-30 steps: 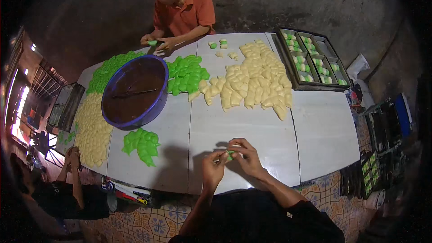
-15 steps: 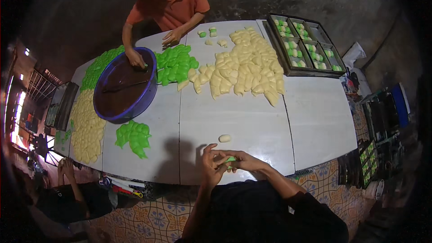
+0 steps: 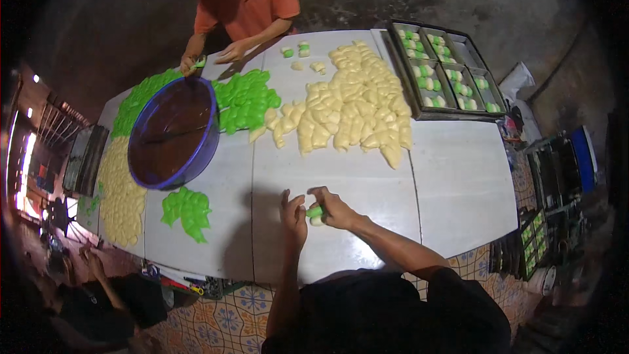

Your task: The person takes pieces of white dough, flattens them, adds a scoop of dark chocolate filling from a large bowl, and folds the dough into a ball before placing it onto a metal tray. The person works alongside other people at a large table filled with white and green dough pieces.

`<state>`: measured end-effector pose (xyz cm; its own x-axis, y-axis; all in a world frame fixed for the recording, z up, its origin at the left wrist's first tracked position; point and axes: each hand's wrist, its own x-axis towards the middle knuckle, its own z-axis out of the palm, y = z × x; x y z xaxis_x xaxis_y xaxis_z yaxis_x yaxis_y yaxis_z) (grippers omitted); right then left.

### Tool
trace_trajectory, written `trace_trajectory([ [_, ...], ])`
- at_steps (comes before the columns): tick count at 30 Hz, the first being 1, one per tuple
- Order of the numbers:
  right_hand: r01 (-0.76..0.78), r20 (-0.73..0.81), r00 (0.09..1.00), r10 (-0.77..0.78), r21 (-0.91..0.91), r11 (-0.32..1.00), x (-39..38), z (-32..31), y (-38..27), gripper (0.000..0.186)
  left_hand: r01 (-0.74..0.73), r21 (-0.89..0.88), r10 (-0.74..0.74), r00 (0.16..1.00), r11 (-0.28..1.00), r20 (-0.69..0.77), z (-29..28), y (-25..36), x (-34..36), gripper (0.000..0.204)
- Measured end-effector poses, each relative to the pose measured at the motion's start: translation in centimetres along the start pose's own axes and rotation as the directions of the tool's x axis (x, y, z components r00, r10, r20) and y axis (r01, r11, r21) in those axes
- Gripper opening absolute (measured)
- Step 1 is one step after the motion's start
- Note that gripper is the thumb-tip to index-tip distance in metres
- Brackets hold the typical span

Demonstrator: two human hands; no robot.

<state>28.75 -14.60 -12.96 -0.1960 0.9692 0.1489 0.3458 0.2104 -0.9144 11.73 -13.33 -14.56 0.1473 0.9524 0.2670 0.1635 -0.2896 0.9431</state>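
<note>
Near the table's front edge, my right hand (image 3: 336, 210) has its fingers curled round a small green dough piece (image 3: 314, 211). Directly below that piece shows a small cream dough piece (image 3: 317, 221); whether it is held too or rests on the table cannot be told. My left hand (image 3: 293, 217) is upright just left of the green piece, fingers raised and apart, gripping nothing visible. Farther off lie a large spread of cream dough pieces (image 3: 357, 105) and a heap of green dough pieces (image 3: 246, 101). A smaller green dough clump (image 3: 187, 210) lies to the left.
A purple basin (image 3: 206, 155) of brown filling stands on the left of the white table (image 3: 327, 174). At the back right is a divided tray (image 3: 452, 116) with green-and-cream rolls. Across the table, a co-worker (image 3: 252, 0) handles dough above the basin. Another person (image 3: 111, 295) is at lower left.
My hands have moved forward to where the cream piece lay, carrying the green piece, and my left hand has come away from it. The co-worker's hand has lifted out of the basin with dough.
</note>
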Motion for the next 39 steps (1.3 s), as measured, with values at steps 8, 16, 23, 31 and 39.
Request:
trace_trajectory([
  [8,-0.542,-0.904,0.405,0.14,-0.113,0.833,-1.0,-17.3,3.8,0.034,0.021,0.362,-0.126,0.955,0.932,0.269,2.3,1.7,-0.9,0.062],
  [16,-0.309,-0.932,0.209,0.297,0.225,0.924,1.4,-19.7,6.1,0.029,0.067,0.557,-0.105,0.994,0.828,0.036,4.1,6.4,-0.1,0.078],
  [23,0.419,-0.967,0.221,0.13,0.214,0.882,-11.1,-22.0,-4.3,0.02,0.176,0.013,-0.176,0.984,0.984,0.005,2.3,9.7,-0.5,0.049],
  [31,0.116,-0.189,0.971,-0.144,-0.151,0.982,-10.5,-11.1,-15.0,0.059,0.656,-0.579,-0.319,0.749,0.485,0.581,6.3,14.7,-2.8,0.039],
  [39,0.096,-0.373,0.923,-0.091,-0.006,0.995,-6.7,-2.8,-14.4,0.026,0.495,-0.824,-0.326,0.854,0.274,0.405,2.0,14.9,-3.2,0.045],
])
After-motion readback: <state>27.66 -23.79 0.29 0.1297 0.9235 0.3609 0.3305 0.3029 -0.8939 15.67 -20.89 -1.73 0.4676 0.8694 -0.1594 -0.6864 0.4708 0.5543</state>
